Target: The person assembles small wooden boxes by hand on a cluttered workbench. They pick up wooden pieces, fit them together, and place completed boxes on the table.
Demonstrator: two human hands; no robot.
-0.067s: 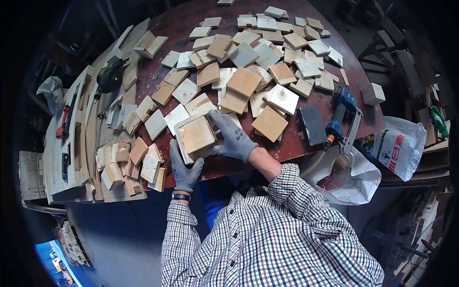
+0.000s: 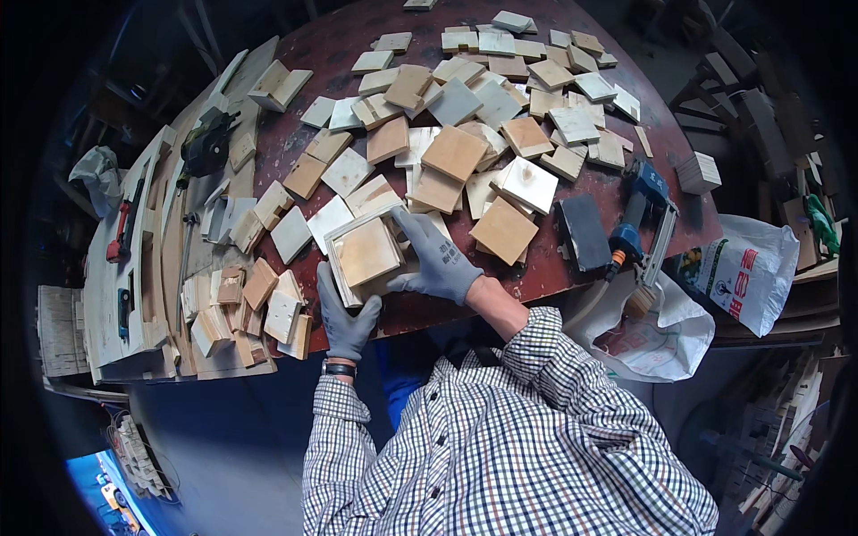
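The lower layers of the small stack of square pale wooden tiles [image 2: 365,255] were hidden beneath its top piece, so their number could not be told. The stack sat at the near edge of the round dark-red table [image 2: 313,54]. The left hand [image 2: 346,320], grey-gloved, gripped its near-left corner from below, fingers up. The right hand [image 2: 438,257], also gloved, clasped its right side, fingers spread along the edge.
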